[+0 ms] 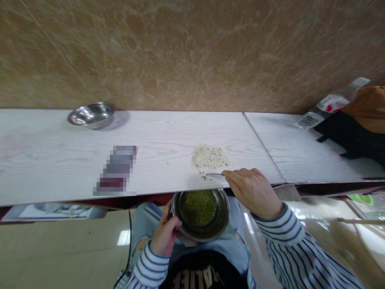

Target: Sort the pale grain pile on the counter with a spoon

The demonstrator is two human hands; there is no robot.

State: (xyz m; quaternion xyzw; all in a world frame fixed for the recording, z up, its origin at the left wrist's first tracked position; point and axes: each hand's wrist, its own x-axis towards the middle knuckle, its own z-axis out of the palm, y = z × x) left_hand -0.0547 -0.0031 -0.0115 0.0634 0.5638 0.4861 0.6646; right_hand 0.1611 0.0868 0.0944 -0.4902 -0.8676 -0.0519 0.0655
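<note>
My left hand grips the rim of a steel bowl full of green beans, held over my lap just under the table's front edge. My right hand is closed on a small spoon whose tip rests on the white table. The spoon's tip touches the near edge of a small pile of white grains mixed with green beans. A few stray green beans lie beside the spoon.
An empty steel bowl stands at the far left by the brown wall. A blurred flat object lies left of centre. A plastic bottle and dark bag occupy the right table.
</note>
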